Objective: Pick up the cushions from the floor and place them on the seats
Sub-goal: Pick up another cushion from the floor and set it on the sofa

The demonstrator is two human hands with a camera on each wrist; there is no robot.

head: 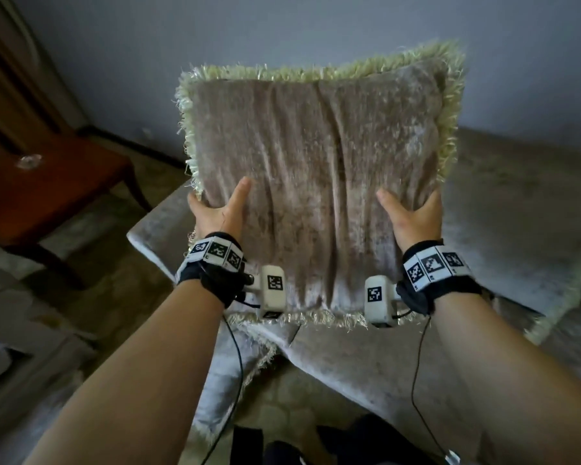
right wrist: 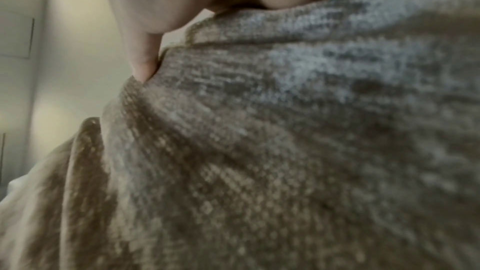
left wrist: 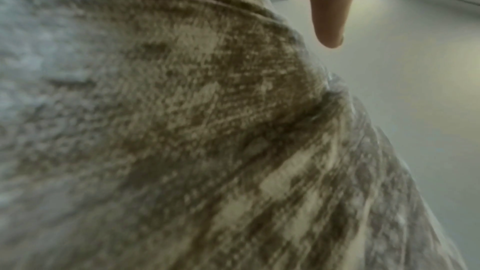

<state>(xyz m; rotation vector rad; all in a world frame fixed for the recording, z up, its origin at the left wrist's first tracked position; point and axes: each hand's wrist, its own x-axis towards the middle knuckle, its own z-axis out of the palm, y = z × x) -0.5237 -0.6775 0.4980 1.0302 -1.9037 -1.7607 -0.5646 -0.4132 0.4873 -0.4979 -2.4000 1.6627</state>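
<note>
Cushion (head: 316,182) off the floor, held upright in front of the chest over a seat (head: 503,209) in matching fabric. Left hand (head: 217,213) clamps its left edge, right hand (head: 413,216) its right edge, thumbs on the near face, other fingers hidden behind. Wrist views show only blurred weave and a thumb each. Lift done; setting down on the seat not yet done. Farther left, a wooden table (head: 47,186) by the wall. Other cushions on the floor: cannot tell.
</note>
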